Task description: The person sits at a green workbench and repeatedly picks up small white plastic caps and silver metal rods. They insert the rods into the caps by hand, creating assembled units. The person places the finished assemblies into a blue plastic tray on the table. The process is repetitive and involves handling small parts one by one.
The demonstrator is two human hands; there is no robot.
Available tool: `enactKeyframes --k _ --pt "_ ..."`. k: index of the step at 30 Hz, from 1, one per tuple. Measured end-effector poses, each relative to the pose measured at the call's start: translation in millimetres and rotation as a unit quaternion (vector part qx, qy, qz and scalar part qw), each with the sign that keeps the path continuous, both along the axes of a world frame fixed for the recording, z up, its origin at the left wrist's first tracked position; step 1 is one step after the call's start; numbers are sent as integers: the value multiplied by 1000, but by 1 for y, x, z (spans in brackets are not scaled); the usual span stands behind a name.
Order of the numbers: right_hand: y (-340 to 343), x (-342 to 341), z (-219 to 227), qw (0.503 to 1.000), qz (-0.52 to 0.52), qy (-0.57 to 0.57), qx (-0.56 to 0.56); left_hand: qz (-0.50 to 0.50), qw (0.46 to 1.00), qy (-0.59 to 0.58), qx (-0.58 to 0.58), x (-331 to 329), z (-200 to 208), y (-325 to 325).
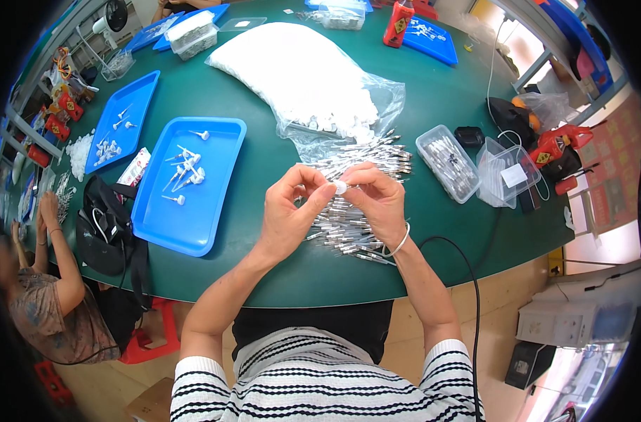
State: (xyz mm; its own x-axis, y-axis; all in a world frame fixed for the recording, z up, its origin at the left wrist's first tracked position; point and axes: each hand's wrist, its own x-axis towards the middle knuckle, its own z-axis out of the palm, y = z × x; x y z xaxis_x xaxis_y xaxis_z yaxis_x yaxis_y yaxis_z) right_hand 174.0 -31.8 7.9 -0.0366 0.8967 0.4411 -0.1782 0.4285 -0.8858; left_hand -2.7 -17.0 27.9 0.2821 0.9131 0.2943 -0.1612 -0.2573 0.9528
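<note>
Between my fingertips is a small white plastic cap (340, 187), pinched from both sides above the table. My left hand (292, 207) closes on it with thumb and forefinger, and my right hand (378, 200) meets it from the other side. Whether a thin metal part is joined to the cap cannot be seen behind the fingers. Under and beyond my hands lies a heap of slim metal-and-white rods (348, 228). Just past the heap, a large clear plastic bag (292, 70) spills many white caps toward me.
To the left, a blue tray (218, 204) holds several capped rods; another blue tray (144, 95) lies beyond it. A black bag (99, 225) sits by the left edge. A clear box (447, 162) of rods stands at right. A black cable (468, 264) crosses the front edge. Someone (60, 302) works at far left.
</note>
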Motion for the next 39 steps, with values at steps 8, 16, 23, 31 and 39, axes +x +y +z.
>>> enactKeyframes --k 8,16,23,31,39 --pt "-2 -2 -2 996 34 58 -64 -40 997 -17 -67 0 -3 -3" --pt "0 -2 -8 976 106 151 -112 -80 993 -48 -74 3 -7 -2" --pt "-3 -6 -2 986 68 108 -109 -112 977 -117 -138 0 6 -3" --pt "-5 14 22 992 -108 -38 -50 -1 999 -30 -43 -50 20 19" --pt "-82 69 33 941 -131 -298 -97 302 714 558 295 -210 -25 66"
